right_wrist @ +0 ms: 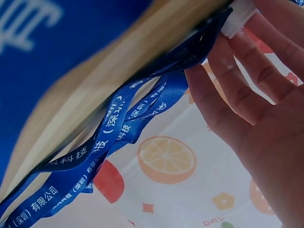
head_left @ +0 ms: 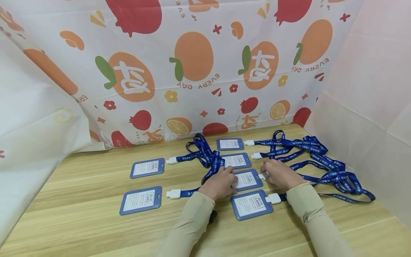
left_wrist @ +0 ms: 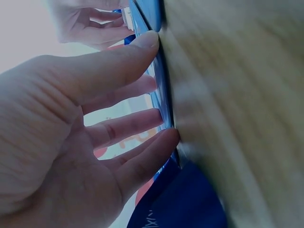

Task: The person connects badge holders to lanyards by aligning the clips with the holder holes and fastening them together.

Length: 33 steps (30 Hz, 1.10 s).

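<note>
While right grip (head_left: 278, 174) pinches clip (head_left: 263, 175), badges (head_left: 252, 205) alongside, lanyards (head_left: 316, 146) tangled, curtain (head_left: 194, 59) behind

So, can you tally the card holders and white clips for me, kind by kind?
Blue card holders: 6
White clips: 6
Total: 12

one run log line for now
left hand: touches badge holder | right hand: holds white clip | clip attachment: unclear | blue lanyards: on table
</note>
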Available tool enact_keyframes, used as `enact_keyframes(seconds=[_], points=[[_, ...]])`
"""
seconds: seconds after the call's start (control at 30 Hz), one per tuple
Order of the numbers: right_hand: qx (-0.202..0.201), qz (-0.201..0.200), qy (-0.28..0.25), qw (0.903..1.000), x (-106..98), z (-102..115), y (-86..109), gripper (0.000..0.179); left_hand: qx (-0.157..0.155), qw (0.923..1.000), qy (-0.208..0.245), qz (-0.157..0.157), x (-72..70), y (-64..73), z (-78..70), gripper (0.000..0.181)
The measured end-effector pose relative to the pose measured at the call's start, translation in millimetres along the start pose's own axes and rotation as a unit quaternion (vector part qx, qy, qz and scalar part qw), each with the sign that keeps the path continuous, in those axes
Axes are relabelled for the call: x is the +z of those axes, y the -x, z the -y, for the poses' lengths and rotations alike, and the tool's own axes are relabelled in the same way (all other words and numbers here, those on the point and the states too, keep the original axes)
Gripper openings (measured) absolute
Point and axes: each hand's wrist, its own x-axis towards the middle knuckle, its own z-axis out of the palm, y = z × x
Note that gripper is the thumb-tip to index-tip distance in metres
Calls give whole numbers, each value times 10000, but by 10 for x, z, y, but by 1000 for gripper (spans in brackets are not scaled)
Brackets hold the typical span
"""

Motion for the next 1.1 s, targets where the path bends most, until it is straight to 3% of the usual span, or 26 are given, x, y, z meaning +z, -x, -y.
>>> enact_keyframes(seconds=[1.1], points=[[-94,46,183,9998,9,-3,-20,25,33,9999,80,-110,20,-29,27,29]])
